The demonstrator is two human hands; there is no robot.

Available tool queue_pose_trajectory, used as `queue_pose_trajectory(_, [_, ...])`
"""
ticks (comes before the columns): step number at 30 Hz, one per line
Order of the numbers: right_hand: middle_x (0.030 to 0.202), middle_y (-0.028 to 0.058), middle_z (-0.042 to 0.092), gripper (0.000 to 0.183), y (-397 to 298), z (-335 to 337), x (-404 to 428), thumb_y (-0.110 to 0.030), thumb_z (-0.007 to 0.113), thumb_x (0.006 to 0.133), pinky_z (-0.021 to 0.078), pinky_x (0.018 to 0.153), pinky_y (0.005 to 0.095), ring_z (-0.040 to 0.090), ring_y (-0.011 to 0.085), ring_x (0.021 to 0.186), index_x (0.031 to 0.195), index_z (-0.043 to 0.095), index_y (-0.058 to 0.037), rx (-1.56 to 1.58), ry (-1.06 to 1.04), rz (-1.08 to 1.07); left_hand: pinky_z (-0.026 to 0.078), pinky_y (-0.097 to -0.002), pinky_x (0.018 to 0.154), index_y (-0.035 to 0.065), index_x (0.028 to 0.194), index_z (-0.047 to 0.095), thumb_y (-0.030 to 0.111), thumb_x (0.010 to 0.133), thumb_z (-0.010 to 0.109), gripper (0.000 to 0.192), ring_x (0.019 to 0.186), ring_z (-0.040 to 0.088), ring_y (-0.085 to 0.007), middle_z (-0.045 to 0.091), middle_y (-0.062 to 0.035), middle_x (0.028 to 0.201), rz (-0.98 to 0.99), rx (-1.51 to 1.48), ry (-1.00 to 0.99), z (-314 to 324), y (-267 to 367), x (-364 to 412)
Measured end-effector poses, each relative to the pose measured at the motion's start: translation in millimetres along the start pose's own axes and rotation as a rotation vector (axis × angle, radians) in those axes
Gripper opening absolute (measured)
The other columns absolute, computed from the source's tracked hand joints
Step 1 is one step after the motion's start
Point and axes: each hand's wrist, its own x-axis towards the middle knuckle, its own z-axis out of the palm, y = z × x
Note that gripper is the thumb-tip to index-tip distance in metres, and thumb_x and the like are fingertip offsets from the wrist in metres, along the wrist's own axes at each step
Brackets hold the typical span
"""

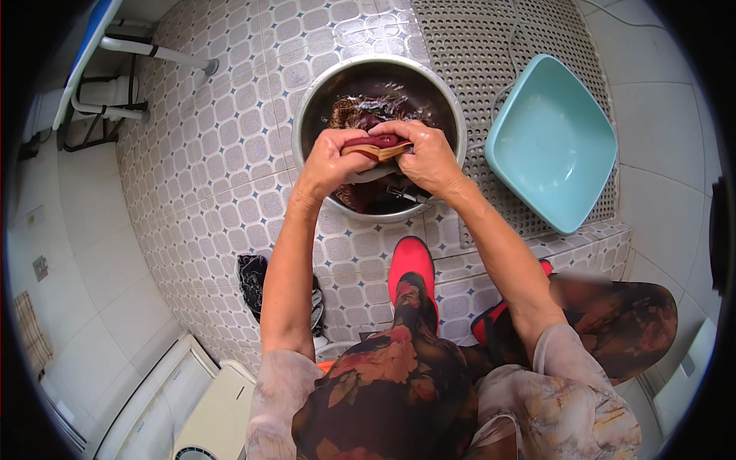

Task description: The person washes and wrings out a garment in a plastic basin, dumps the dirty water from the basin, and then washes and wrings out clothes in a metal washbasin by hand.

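Note:
A round metal basin (302, 115) stands on the tiled floor, with dark water and wet patterned cloth (345, 112) in it. Over the basin, my left hand (330, 161) grips the left end of a bunched dark red and tan cloth (374, 150). The fingers of my right hand (425, 152) pinch that same cloth at its right end. Both hands are close together, thumbs and fingers bent around the folds. Below the cloth a pale piece of fabric shows, partly hidden by the hands.
An empty turquoise plastic basin (552, 138) sits on a perforated mat (471, 34) at the right. Dark cloth (251, 282) lies on the floor left of my red shoe (411, 264). A white-legged stand (172, 54) is at upper left; a cable crosses the mat.

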Motion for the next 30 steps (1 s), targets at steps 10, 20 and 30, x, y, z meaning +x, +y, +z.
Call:
queue_pose_trajectory(10, [0.109,0.0194,0.066,0.054,-3,0,-14,-0.011,0.066,0.073,0.0523,0.082,0.036,0.068,0.0281,0.094,0.123,0.047,-0.002,0.229,0.088,0.28,0.049,-0.0262,0.069,-0.0036,0.093,0.071,0.009,0.077,0.059,0.024,0.074,0.062,-0.0129,0.069,-0.007,0.085,-0.212,-0.313,0.186,11,-2,25])
queue_pose_trajectory(20, [0.08,0.0055,0.067,0.032,8,-4,-8,-0.017,0.068,0.086,0.0549,0.059,0.026,0.064,0.0106,0.064,0.113,0.064,-0.0009,0.462,-0.014,0.327,0.049,-0.0266,0.078,-0.0015,0.104,0.068,0.01,0.081,0.063,0.026,0.083,0.062,-0.0127,0.069,-0.0066,0.091,-0.141,-0.081,0.267,11,-6,19])
queue_pose_trajectory(30, [0.083,0.002,0.066,0.03,16,-23,-9,-0.02,0.067,0.09,0.0575,0.069,0.0259,0.064,0.0087,0.073,0.112,0.066,0.0001,1.001,-0.365,0.488,0.047,-0.0253,0.07,-0.0009,0.08,0.069,0.006,0.074,0.061,0.012,0.07,0.058,-0.0123,0.066,-0.0042,0.077,-0.222,-0.263,0.166,3,-5,25])
